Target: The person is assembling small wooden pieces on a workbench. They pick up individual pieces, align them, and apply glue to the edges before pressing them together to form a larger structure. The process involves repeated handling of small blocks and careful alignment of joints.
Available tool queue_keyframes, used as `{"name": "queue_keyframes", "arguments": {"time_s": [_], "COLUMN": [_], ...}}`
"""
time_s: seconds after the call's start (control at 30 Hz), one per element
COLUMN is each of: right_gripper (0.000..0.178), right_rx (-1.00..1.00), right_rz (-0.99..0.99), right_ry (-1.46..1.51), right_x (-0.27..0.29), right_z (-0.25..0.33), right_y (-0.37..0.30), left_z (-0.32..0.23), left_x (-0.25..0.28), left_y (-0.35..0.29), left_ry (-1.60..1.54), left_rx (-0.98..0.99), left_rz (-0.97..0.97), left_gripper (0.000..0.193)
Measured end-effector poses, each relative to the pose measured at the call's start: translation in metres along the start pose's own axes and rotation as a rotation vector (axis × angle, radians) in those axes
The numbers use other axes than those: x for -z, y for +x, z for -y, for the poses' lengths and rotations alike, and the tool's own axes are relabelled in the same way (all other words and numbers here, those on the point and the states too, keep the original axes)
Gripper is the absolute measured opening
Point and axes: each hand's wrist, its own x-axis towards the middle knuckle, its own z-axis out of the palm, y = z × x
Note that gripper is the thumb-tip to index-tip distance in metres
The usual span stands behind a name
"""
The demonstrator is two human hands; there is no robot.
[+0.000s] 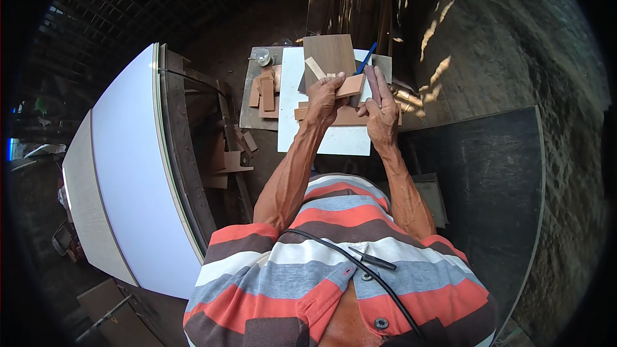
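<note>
My left hand (324, 98) is closed on a small tan wooden block (351, 85), which sticks out to the right of the thumb. Just right of it, my right hand (383, 119) grips a narrow greyish-brown strip (371, 81), with long fingers laid along it; its exact kind is unclear. Strip and block lie close together, but I cannot tell if they touch. Beyond the hands a brown wood-grain board (328, 49) rests on a white panel (292, 140). A thin pale wood strip (314, 67) and a blue stick-like thing (366, 58) lie near it.
Several wooden pieces (267, 93) lie on a board left of the white panel, below a clear cup (261, 57). Offcuts (226, 162) sit lower left. A large white sheet (132, 173) stands at left, a dark board (482, 186) at right. A black cable (350, 256) crosses my shirt.
</note>
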Motion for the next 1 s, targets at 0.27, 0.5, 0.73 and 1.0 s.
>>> {"name": "queue_keyframes", "arguments": {"time_s": [0.27,0.5,0.73,1.0], "right_gripper": [0.072,0.058,0.064,0.059], "right_rx": [-0.091,0.160,0.244,0.100], "right_rz": [0.078,0.040,0.058,-0.012], "right_ry": [-0.076,-0.509,-0.700,-0.689], "right_x": [-0.010,-0.012,-0.013,-0.014], "right_z": [0.010,0.000,-0.003,0.005], "right_y": [-0.003,-0.008,-0.045,-0.052], "left_z": [0.018,0.024,0.025,0.037], "left_x": [-0.009,-0.005,0.018,0.013], "left_y": [-0.012,-0.020,0.001,0.004], "left_ry": [0.378,0.399,0.395,0.393], "left_rx": [-0.191,-0.129,0.205,0.207], "left_rz": [-0.030,0.011,-0.007,0.002], "left_gripper": [0.035,0.042,0.033,0.031]}}
